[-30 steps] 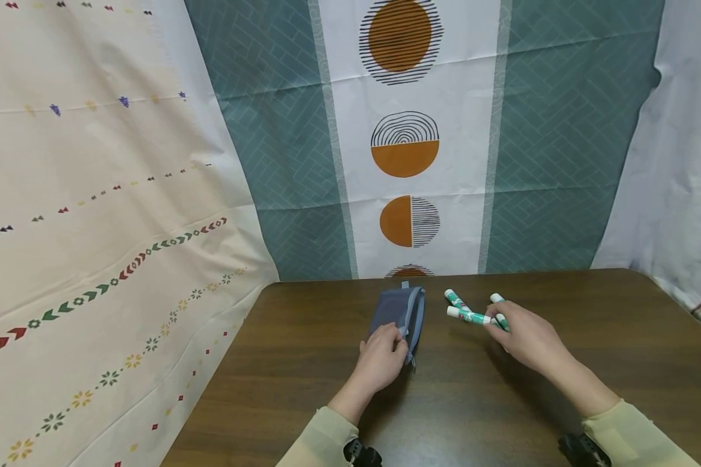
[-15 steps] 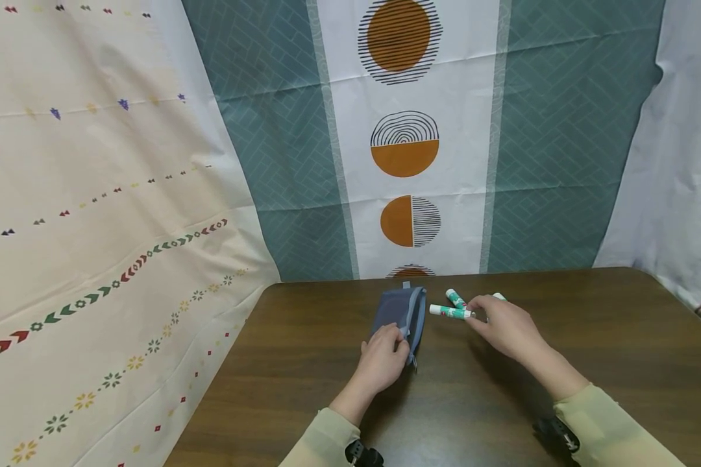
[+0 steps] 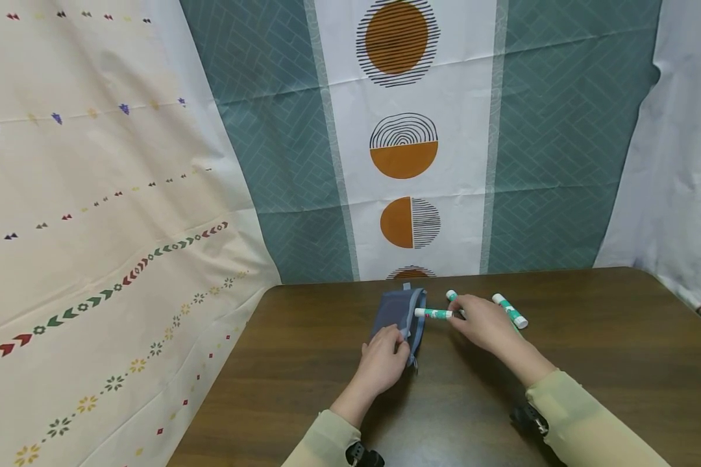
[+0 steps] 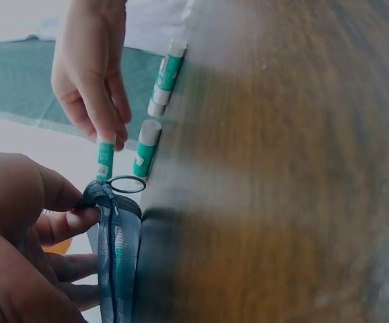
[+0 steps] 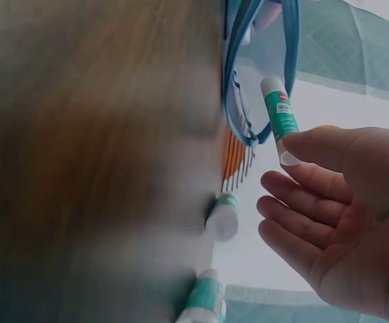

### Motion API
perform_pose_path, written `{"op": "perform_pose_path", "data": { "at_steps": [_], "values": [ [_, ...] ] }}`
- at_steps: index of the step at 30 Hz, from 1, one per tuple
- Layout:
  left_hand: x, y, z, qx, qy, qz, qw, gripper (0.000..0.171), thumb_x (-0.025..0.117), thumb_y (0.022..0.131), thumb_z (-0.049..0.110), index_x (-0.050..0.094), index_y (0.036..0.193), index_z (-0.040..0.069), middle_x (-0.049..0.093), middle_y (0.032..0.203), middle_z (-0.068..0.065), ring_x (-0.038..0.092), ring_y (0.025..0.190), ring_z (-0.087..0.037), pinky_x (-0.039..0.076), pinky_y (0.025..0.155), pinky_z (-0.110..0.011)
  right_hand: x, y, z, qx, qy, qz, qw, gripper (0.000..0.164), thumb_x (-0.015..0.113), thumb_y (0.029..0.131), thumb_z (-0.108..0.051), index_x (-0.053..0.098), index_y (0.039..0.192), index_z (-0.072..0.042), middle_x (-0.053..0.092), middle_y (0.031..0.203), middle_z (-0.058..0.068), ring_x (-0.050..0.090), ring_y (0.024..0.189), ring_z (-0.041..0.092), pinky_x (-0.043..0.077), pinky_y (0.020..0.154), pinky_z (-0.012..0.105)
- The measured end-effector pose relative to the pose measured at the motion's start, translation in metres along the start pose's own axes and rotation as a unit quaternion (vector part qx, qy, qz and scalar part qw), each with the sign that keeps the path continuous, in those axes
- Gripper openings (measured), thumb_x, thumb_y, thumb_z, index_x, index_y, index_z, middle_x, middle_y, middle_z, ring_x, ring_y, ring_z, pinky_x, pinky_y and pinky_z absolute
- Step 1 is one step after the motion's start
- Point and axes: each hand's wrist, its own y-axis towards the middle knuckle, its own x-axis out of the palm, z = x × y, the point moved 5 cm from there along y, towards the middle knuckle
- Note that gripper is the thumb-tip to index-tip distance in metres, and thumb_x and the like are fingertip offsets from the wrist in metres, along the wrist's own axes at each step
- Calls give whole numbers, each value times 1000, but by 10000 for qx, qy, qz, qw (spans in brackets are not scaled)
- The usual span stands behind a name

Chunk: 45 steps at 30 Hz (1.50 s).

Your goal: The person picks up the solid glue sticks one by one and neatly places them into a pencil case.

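A blue-grey zip pouch (image 3: 393,308) lies on the table with its zipped mouth parted toward the right. My left hand (image 3: 381,363) pinches the pouch's near edge between thumb and fingers, as the left wrist view shows. A green glue stick (image 3: 433,313) with white ends is pinched by the thumb and index finger of my right hand (image 3: 486,324). Its far end overlaps the pouch's mouth in the head view. In the right wrist view the held stick's label reads glue stick, and its tip stands at the parted blue zip edges (image 5: 290,40); the other fingers are loosely bent.
One more glue stick (image 3: 510,310) lies right of my right hand on the brown wooden table (image 3: 304,363). Another glue stick (image 3: 451,295) lies behind that hand, partly hidden. Patterned cloths (image 3: 292,162) hang behind the table and along its left side.
My right hand has moved left with the glue stick, from beside the other sticks to the pouch's mouth. The rightmost stick now shows whole. My left hand has stayed on the pouch.
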Motion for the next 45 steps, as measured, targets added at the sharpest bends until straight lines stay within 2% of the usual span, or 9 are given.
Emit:
{"op": "perform_pose_path", "data": {
  "at_steps": [8,24,27,30,32,36,38,40,45],
  "values": [
    [0,0,-1,14,-22,20,10000,22,60,107,13,60,85,16,62,154,-20,54,148,-40,25,110,-92,15,14,-6,23,-175,-146,9997,17,81,99,-22,78,108,-8,76,99,5,66,81,21,57,74,47],
    [0,0,1,96,-18,39,9999,23,61,107,13,59,85,17,64,153,-17,56,146,-37,25,107,-93,35,24,-21,-149,-136,-475,9987,11,81,101,-22,78,105,-13,77,104,0,69,88,18,58,79,47],
    [-1,0,1,123,31,60,9999,23,62,107,13,58,85,18,72,127,-5,63,132,-30,27,106,-93,38,23,-23,-239,-99,-569,9980,11,81,101,-23,78,105,-14,77,104,0,71,90,19,59,81,48],
    [-1,0,1,149,95,80,9998,23,63,106,13,57,84,18,62,101,6,64,117,-24,28,105,-93,39,22,-24,-286,-84,-620,9976,11,82,100,-23,78,105,-14,77,104,1,71,91,20,59,82,50],
    [0,1,-1,157,115,84,9998,23,63,106,13,57,84,18,57,94,7,63,111,-22,29,105,-93,40,21,-25,-313,-84,-633,9975,10,82,100,-23,78,105,-15,76,104,0,71,90,20,59,82,50],
    [1,1,-3,129,71,82,9999,22,63,106,12,59,85,18,68,112,0,64,120,-26,27,106,-93,40,20,-26,-355,-95,-667,9971,10,83,100,-23,79,105,-15,76,104,1,71,90,20,59,83,50],
    [2,1,-4,117,43,80,9999,22,62,107,12,60,86,18,71,130,-6,63,130,-30,26,107,-93,40,19,-27,-371,-112,-696,9968,10,83,100,-24,79,105,-16,76,104,0,71,92,21,59,84,51],
    [2,1,-4,107,22,63,9999,22,62,106,12,60,86,18,68,146,-13,59,140,-33,25,107,-93,41,18,-28,-396,-139,-729,9965,10,84,99,-25,80,104,-17,76,105,0,72,94,21,59,86,50],
    [2,2,-4,64,-45,8,10000,22,61,107,13,60,85,17,62,156,-19,53,149,-38,24,109,-93,40,18,-32,-592,-158,-802,9949,11,86,97,-25,80,101,-17,74,101,-1,71,92,19,59,83,46]
  ]
}}
